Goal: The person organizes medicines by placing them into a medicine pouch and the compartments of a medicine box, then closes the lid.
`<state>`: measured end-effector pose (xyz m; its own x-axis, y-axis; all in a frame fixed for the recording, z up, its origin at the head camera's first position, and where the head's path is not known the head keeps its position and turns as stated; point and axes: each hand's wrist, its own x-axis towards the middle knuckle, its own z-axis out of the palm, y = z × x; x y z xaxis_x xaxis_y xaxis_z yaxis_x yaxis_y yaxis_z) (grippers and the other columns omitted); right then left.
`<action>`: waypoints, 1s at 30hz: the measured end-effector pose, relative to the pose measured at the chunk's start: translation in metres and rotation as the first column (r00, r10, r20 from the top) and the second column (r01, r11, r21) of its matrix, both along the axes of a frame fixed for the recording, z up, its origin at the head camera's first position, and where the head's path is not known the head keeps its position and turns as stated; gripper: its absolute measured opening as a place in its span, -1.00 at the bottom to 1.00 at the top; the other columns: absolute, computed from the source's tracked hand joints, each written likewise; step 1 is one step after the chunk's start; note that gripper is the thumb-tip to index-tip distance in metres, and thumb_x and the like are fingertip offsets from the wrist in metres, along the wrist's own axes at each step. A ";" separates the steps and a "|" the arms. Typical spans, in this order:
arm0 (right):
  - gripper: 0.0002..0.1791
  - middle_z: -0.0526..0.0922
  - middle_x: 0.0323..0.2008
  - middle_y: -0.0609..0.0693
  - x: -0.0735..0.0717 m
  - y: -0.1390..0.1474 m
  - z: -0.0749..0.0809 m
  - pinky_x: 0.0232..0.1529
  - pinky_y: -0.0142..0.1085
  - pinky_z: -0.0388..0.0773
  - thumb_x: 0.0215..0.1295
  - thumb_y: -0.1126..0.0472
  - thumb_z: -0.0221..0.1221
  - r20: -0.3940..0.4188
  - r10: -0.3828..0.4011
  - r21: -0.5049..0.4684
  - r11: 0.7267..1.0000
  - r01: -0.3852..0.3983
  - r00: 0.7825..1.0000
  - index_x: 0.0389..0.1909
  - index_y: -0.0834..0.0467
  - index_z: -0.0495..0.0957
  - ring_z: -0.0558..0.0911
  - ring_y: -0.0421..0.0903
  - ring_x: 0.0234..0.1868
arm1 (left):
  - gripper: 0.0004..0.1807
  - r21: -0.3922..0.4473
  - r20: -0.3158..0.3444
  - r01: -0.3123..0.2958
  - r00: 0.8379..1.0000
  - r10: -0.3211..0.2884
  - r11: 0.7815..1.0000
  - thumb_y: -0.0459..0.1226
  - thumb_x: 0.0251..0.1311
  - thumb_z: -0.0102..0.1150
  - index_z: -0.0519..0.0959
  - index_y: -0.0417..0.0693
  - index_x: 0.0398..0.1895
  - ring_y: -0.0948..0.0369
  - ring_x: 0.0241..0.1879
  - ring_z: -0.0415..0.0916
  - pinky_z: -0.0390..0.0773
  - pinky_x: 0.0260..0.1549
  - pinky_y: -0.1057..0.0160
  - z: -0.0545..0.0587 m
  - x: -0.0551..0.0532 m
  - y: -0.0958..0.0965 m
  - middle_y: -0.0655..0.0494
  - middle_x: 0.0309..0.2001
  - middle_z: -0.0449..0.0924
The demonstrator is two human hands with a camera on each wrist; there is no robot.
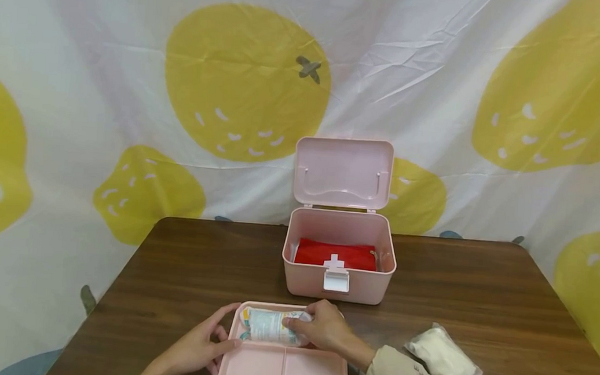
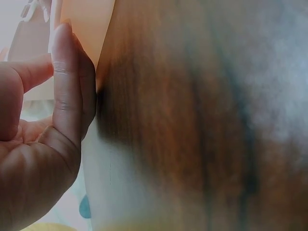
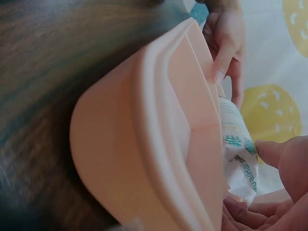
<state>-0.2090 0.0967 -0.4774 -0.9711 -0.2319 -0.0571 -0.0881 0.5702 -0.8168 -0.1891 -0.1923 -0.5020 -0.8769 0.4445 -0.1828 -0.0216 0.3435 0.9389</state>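
Observation:
In the head view a pink divided tray (image 1: 284,361) sits on the near table, its long back compartment behind two front ones. My left hand (image 1: 197,343) holds the tray's left side, thumb over the rim and fingers along the outer wall. A white and pale-blue printed plastic packet (image 1: 269,326) lies lengthwise in the back compartment. Its right end is gripped by my right hand (image 1: 329,329), thumb on top. The right wrist view shows the packet (image 3: 238,149) beyond the tray's dividers, with green lettering and a crinkled end; my right fingers are partly hidden behind the tray.
Behind the tray stands a pink box (image 1: 337,283) with its lid (image 1: 343,173) raised. Inside lies a red pouch (image 1: 337,253) with a white cross. A clear bag with white contents (image 1: 445,357) rests to the right, near my sleeve. A lemon-print curtain (image 1: 245,79) hangs behind the table.

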 end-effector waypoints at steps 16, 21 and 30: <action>-0.58 0.33 -0.79 -0.20 -0.002 0.007 0.003 -0.67 -0.37 0.20 0.12 -0.06 0.39 -0.100 0.064 0.102 0.993 -0.053 0.993 -0.68 0.10 0.48 0.33 -0.26 -0.69 | -0.15 -0.028 0.001 -0.010 1.000 0.010 1.000 -0.20 0.31 0.25 0.00 0.00 0.55 0.19 -0.63 0.56 0.65 -0.66 0.15 0.002 0.001 0.001 -0.03 -0.38 0.50; -0.66 0.43 -0.81 -0.19 -0.002 0.009 0.001 -0.67 -0.38 0.27 0.14 -0.04 0.39 -0.123 0.070 0.100 0.993 -0.057 0.990 -0.61 0.11 0.59 0.40 -0.27 -0.70 | -0.15 -0.030 0.007 -0.001 1.000 0.001 1.000 -0.20 0.33 0.24 -0.01 -0.02 0.56 0.18 -0.61 0.56 0.65 -0.64 0.16 0.003 0.002 0.001 -0.03 -0.36 0.51; -0.82 0.71 -0.51 -0.09 -0.005 0.030 0.012 -0.48 -0.38 0.54 0.17 0.10 0.38 -0.187 0.126 0.103 0.989 -0.108 0.974 -0.42 0.16 0.71 0.58 -0.27 -0.49 | -0.16 -0.001 0.003 -0.002 1.000 0.002 1.000 -0.24 0.35 0.20 -0.04 -0.04 0.56 0.17 -0.62 0.55 0.64 -0.66 0.14 0.001 0.001 0.001 -0.02 -0.36 0.50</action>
<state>-0.2142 0.1267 -0.4656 -0.9324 -0.3469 0.1019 -0.3090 0.6182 -0.7228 -0.1877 -0.1912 -0.5005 -0.8770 0.4431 -0.1858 -0.0250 0.3441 0.9386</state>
